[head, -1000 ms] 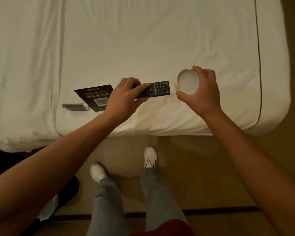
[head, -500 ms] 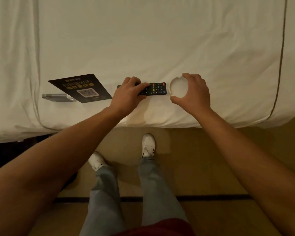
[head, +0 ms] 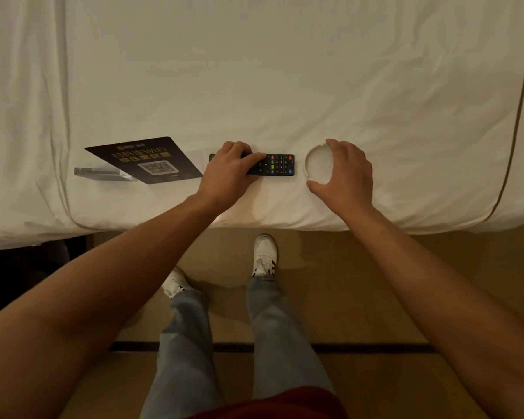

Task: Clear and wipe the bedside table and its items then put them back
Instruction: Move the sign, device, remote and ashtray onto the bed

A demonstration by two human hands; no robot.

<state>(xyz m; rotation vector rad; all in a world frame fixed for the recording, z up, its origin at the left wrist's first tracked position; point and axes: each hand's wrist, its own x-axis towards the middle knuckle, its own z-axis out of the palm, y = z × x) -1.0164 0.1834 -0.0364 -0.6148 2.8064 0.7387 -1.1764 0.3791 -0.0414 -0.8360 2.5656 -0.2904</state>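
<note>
A: Step? Looks like clearing: items laid out on the white bed sheet (head: 285, 71), centre frame.

B: Left hand (head: 227, 173) curls over the black rectangular remote control (head: 274, 165); right hand (head: 344, 172) cups the round white ashtray (head: 317, 166), fingers round its rim. Both arms stretched forward.

A: Next?

B: Probably let go, or lift. Black wifi card on clear acrylic stand (head: 147, 160) lies left.

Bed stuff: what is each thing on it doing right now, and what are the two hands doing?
Remote: lying flat on the bed, buttons up, left hand gripping its left end.
Ashtray: upright on the bed, right hand curled round its right side.
WiFi sign: lying tipped over beside its clear base, untouched.
Bed sheet: smooth, a few creases.
</note>
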